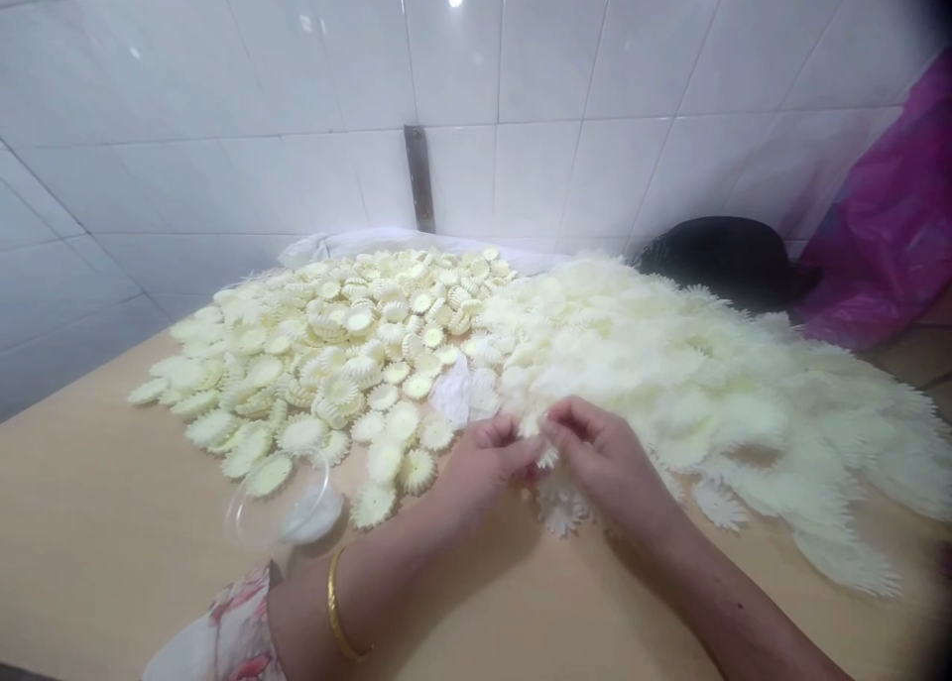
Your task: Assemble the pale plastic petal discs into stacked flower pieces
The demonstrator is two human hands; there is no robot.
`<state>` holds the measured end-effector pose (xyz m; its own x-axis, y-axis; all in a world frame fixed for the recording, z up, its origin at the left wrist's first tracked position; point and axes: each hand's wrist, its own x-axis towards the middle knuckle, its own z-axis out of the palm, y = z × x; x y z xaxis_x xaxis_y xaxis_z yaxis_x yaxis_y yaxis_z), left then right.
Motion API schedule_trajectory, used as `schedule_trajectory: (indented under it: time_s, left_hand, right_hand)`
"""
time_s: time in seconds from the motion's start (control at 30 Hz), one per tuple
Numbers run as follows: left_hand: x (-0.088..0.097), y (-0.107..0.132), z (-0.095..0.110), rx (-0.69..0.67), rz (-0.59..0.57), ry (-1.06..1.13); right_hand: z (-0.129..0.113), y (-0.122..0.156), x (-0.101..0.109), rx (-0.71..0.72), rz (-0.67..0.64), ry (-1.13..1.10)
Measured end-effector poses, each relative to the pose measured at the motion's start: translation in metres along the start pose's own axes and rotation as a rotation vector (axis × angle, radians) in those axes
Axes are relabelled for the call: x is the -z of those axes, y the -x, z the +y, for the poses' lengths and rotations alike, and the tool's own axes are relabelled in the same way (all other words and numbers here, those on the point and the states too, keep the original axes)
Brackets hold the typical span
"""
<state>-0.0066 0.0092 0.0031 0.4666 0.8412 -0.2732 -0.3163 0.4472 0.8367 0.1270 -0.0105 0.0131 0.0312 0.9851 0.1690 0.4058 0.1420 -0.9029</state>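
My left hand point(487, 458) and my right hand point(599, 453) meet near the middle of the table. Between their pinched fingertips is a small pale fabric flower point(546, 453), partly hidden by the fingers. Just below my hands, loose white petal pieces point(563, 508) lie on the table. To the left is a heap of cream flower discs point(357, 324) with scalloped edges. On the right spreads a pile of thin, sheer petal layers point(669, 364). A crumpled white scrap point(452, 392) sits between the two piles.
A clear round container point(323, 483) with something white in it stands at the left front of the wooden table point(96, 522). Behind are a tiled wall point(297, 185), a metal bracket point(418, 177), a black rounded object point(718, 255) and a magenta plastic sheet point(885, 225).
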Motion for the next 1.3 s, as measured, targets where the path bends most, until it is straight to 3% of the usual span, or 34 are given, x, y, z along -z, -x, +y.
schedule_trajectory:
  time_s: [0.3, 0.5, 0.63, 0.83, 1.1, 1.3]
  left_hand:
    - [0.002, -0.003, -0.001, -0.008, 0.065, -0.032]
    - [0.004, -0.007, 0.000, -0.055, 0.132, 0.002]
    - [0.003, -0.007, 0.000, -0.089, 0.144, 0.035]
    - [0.007, -0.009, -0.001, -0.098, 0.006, -0.043]
    - [0.006, -0.006, 0.001, -0.076, -0.024, -0.029]
    - [0.005, -0.006, 0.004, -0.077, 0.074, -0.027]
  right_hand:
    - [0.007, 0.003, -0.012, 0.009, 0.023, -0.043]
    - [0.004, 0.003, -0.011, 0.161, 0.190, 0.146]
    - [0.001, 0.002, -0.007, 0.157, 0.023, 0.078]
    - [-0.007, 0.002, -0.002, 0.060, -0.168, -0.031]
    - [-0.001, 0.000, -0.001, 0.007, -0.052, -0.035]
    - [0.004, -0.001, -0.001, 0.066, 0.064, 0.076]
